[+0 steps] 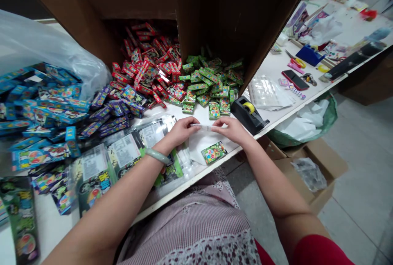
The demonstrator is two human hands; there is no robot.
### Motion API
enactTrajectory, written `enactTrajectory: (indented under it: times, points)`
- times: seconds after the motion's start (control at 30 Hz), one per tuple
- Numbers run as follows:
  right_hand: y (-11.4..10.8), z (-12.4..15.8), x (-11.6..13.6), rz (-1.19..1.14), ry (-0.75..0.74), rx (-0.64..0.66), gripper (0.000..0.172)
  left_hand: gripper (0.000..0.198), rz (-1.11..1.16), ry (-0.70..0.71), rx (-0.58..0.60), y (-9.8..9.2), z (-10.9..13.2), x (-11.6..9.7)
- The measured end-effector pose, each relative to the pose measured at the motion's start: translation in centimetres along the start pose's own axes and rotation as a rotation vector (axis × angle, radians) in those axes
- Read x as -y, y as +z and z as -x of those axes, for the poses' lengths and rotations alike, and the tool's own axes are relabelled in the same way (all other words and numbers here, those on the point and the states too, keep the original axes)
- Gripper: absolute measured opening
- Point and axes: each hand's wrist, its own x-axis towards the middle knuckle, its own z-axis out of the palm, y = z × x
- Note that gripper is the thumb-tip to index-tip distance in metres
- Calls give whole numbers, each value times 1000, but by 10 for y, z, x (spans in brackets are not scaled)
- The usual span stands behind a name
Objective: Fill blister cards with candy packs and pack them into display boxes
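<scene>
My left hand (181, 131) and my right hand (231, 130) pinch the two ends of a thin, whitish clear strip or sheet (205, 127) above the table edge. Just below it, a small green box (214, 152) lies flat on the white table. Printed clear plastic bags (123, 150) are spread under and beside my left forearm. Beyond my hands are piles of small green boxes (211, 78) and red boxes (150, 64). A black tape dispenser (250, 113) with yellow tape stands right of my right hand.
Purple boxes (116, 109) and blue boxes (46, 109) are heaped at the left. A cardboard divider (211, 11) rises behind the piles. Clear sheets (267, 93), a phone (295, 80) and a blue dispenser (309, 54) lie at the right. An open carton (325, 158) sits on the floor.
</scene>
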Motion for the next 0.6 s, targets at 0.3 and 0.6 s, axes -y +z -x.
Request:
enactTrajectory:
  times: [0.3,0.6]
  points:
    - [2,-5,-2,55,50,43,21,24,20,-4,-15,-3,0,3]
    - [1,-5,-4,11,70,24,22,24,83,-9,-71,-3,0,1]
